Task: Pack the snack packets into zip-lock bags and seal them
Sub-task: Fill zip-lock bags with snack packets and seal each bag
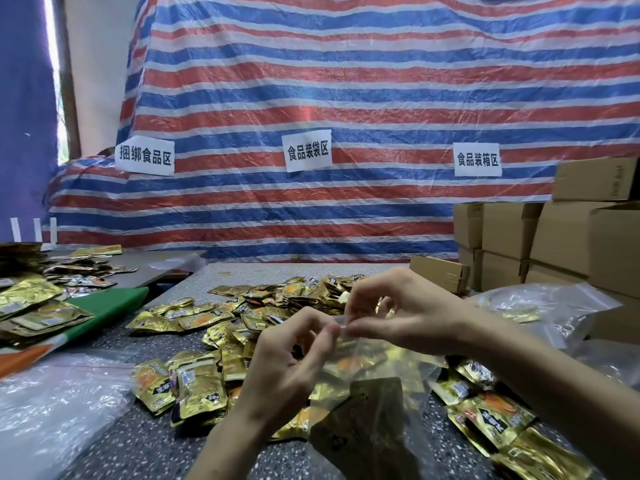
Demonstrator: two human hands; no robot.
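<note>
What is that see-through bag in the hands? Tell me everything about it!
The bag is clear, thin, crinkly plastic. Gold snack packets show through it. The left hand and right hand pinch its top edge, so it hangs down over the grey speckled table. Whether it is sealed cannot be told.

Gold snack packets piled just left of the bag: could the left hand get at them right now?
Probably yes, once freed: the gold snack packets lie uncovered beside the left hand, nothing between. But it pinches the top edge of the zip-lock bag with the right hand.
</note>
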